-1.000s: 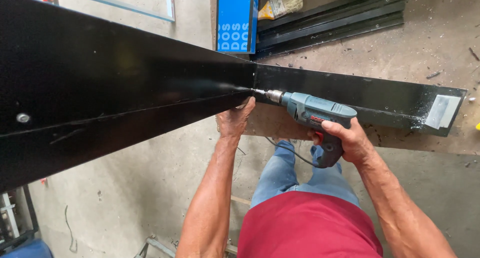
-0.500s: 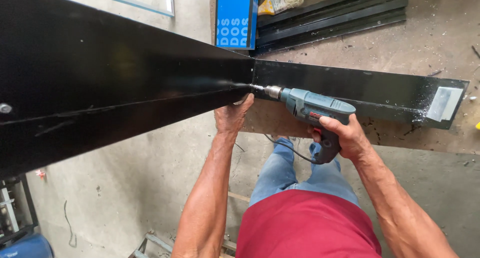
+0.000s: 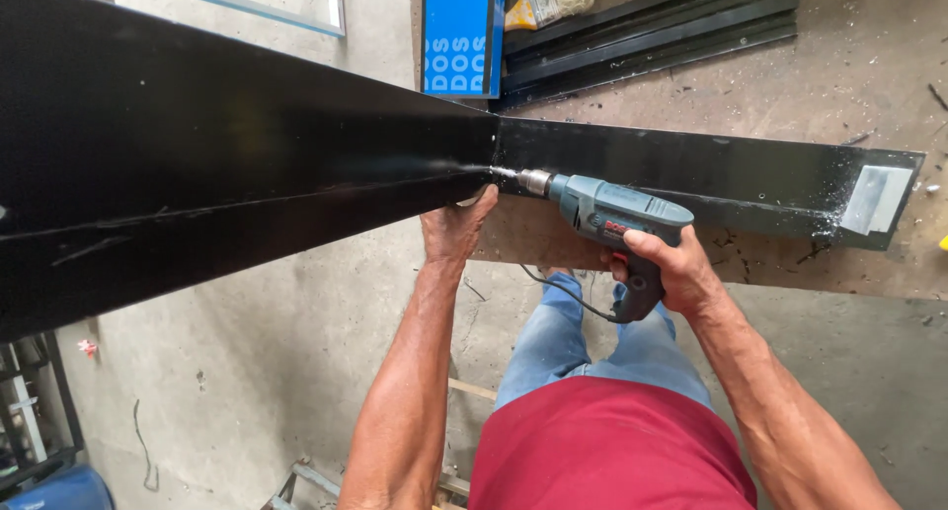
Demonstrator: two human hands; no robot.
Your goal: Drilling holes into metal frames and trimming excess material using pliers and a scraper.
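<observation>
Right hand (image 3: 671,268) is clenching a teal power drill (image 3: 612,214), its bit pressing into a black metal beam (image 3: 247,164); left hand (image 3: 456,229) is gripping the beam's underside beside the bit.

Drill bit tip (image 3: 499,172) perhaps buried

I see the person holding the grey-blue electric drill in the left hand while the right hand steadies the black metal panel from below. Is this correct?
Not quite: the hands are swapped. In the head view the right hand holds the grey-blue electric drill, and the left hand steadies the black metal panel from below.
</observation>
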